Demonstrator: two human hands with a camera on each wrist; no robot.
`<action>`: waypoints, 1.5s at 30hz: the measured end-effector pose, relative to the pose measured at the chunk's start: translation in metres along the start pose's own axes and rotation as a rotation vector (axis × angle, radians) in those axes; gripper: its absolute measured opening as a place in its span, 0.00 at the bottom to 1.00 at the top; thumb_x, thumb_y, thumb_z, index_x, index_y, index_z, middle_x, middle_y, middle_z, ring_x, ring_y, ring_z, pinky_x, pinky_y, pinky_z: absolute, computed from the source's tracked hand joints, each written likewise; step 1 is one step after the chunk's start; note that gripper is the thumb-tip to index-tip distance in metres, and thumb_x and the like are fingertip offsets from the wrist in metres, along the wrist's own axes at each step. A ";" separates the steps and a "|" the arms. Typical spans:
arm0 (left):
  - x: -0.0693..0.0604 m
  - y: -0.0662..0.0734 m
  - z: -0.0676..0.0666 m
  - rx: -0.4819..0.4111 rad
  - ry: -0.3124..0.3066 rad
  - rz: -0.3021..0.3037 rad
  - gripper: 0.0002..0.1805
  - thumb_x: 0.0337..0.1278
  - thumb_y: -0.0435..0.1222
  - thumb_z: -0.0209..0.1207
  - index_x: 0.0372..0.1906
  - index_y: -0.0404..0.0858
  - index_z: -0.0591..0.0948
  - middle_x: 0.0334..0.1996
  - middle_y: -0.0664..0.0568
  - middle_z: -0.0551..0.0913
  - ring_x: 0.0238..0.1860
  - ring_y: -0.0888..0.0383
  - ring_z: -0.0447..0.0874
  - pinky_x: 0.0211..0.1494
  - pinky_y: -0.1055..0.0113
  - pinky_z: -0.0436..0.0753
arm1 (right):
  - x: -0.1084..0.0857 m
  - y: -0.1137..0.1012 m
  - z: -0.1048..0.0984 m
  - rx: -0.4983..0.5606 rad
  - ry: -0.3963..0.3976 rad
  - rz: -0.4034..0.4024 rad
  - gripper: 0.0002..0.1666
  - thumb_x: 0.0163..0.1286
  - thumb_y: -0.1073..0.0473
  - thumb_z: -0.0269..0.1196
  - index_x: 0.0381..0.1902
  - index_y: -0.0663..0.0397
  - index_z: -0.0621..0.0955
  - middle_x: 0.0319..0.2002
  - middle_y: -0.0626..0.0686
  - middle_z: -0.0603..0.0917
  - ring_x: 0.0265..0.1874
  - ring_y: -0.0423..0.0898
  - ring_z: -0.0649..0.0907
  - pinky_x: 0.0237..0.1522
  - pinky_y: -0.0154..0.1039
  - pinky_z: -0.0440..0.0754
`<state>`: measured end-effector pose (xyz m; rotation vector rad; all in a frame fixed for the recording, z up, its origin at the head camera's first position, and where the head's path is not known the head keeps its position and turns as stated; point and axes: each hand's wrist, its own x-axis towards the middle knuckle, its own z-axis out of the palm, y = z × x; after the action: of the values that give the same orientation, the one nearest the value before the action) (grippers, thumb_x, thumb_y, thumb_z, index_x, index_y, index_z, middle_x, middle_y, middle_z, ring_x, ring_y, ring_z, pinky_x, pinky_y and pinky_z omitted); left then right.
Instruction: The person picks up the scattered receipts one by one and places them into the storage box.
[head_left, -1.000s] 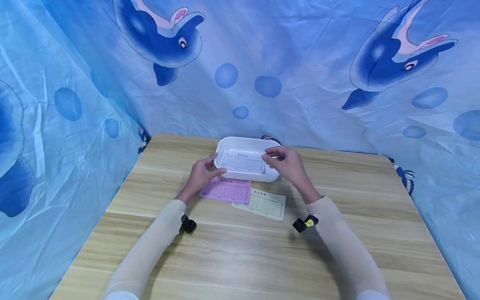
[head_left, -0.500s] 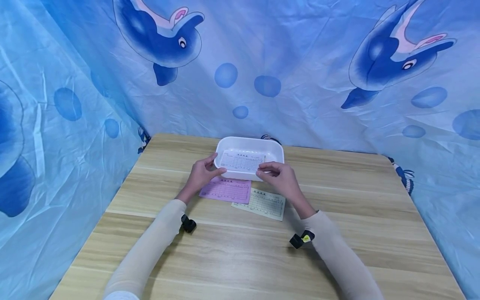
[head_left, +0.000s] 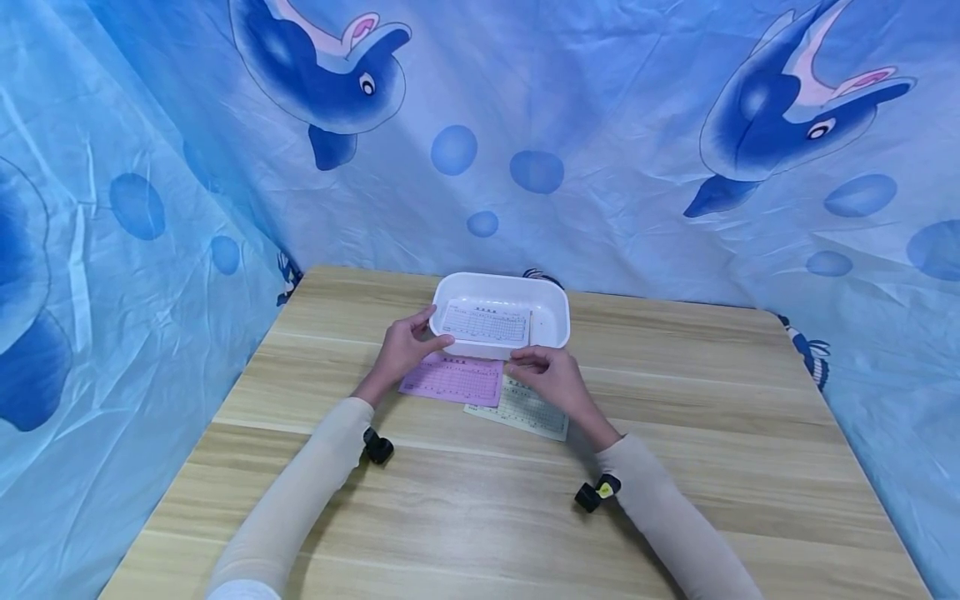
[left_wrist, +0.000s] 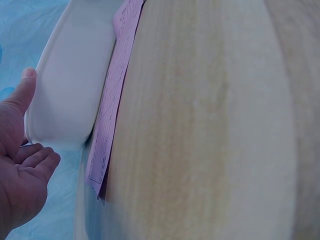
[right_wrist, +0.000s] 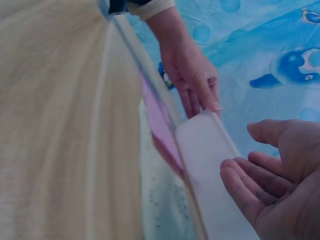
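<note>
My left hand [head_left: 405,350] grips the left end of a white plastic tray [head_left: 498,286], thumb at the front rim and fingers round the end wall. Inside the tray, toward its left, lies a white printed slip [head_left: 486,322] with a grid. My right hand [head_left: 551,382] is just in front of the tray's front wall, over a pale yellow slip [head_left: 525,408], and holds nothing. Its fingers are loosely bent and apart from the thumb in the right wrist view. A pink slip [head_left: 450,382] lies in front of the tray, overlapping the yellow one.
The tray stands near the back of a wood-grain table [head_left: 465,508]. A blue curtain [head_left: 615,225] with dolphin prints hangs behind and at the sides. Each wrist wears a small black camera, one of them the left wrist camera [head_left: 378,448].
My right hand has come out of the tray's right side toward me, and is now over the yellow slip. My left hand and the slips stay put.
</note>
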<state>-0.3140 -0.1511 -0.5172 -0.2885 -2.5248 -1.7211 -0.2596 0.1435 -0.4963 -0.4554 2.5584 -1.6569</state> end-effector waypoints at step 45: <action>-0.002 0.003 0.000 0.007 0.006 -0.007 0.46 0.54 0.45 0.75 0.74 0.34 0.68 0.74 0.42 0.68 0.71 0.47 0.72 0.70 0.61 0.76 | 0.018 0.020 0.033 -0.073 -0.046 0.041 0.17 0.64 0.62 0.72 0.50 0.60 0.88 0.48 0.55 0.88 0.45 0.49 0.87 0.44 0.40 0.88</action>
<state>-0.3119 -0.1500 -0.5153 -0.2741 -2.5303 -1.7134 -0.2741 0.1170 -0.5264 -0.4378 2.5838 -1.5265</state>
